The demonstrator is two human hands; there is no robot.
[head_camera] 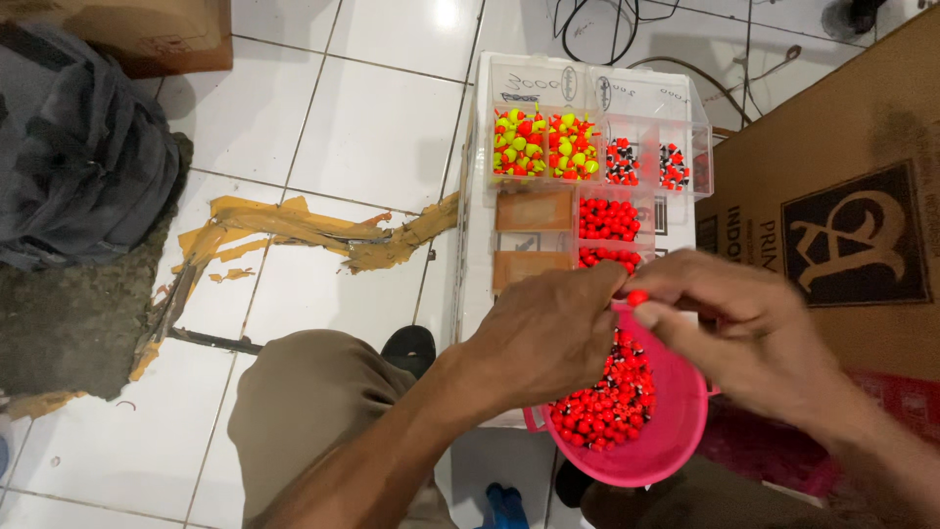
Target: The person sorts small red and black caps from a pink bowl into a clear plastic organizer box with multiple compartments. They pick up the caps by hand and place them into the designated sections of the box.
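The left hand [548,333] and right hand [744,338] are meeting directly above the pink bowl [676,431], which is holding red beads [607,402]. The right fingertips are pinching one red bead [637,297]; the left fingers are curling closed against it. The compartment box [587,167] is lying just beyond the bowl.

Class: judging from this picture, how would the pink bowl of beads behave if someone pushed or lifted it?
The pink bowl looks like thin plastic, so probably light and slightly flexible. The small round red beads heaped inside would likely roll and spill if it tipped. It seems to sit unheld, so a push might slide it.
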